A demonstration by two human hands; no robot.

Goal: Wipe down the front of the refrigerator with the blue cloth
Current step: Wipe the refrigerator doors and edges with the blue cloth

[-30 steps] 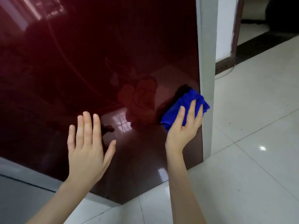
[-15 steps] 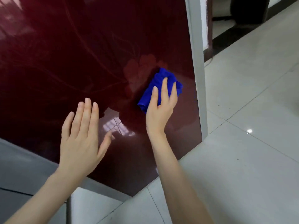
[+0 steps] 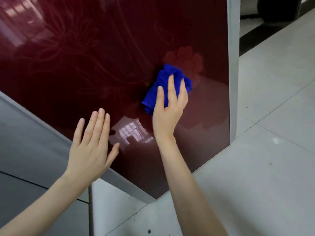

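The refrigerator front (image 3: 95,53) is a glossy dark red door with a faint flower pattern and a grey frame on its right edge. A bunched blue cloth (image 3: 163,82) lies against the door near its lower right. My right hand (image 3: 168,106) presses the cloth flat onto the door with straight fingers. My left hand (image 3: 92,147) is held flat with straight fingers near the door's lower edge, to the left of the cloth; I cannot tell whether it touches the door.
A white tiled floor (image 3: 264,150) spreads to the right and below. The grey side frame (image 3: 233,65) marks the door's right edge. A grey panel (image 3: 25,142) sits left of and below the door. A dark object (image 3: 276,7) stands at the top right.
My right hand has slid the cloth left and up across the door, away from the right edge. The view has shifted; my left hand stays flat near the lower edge.
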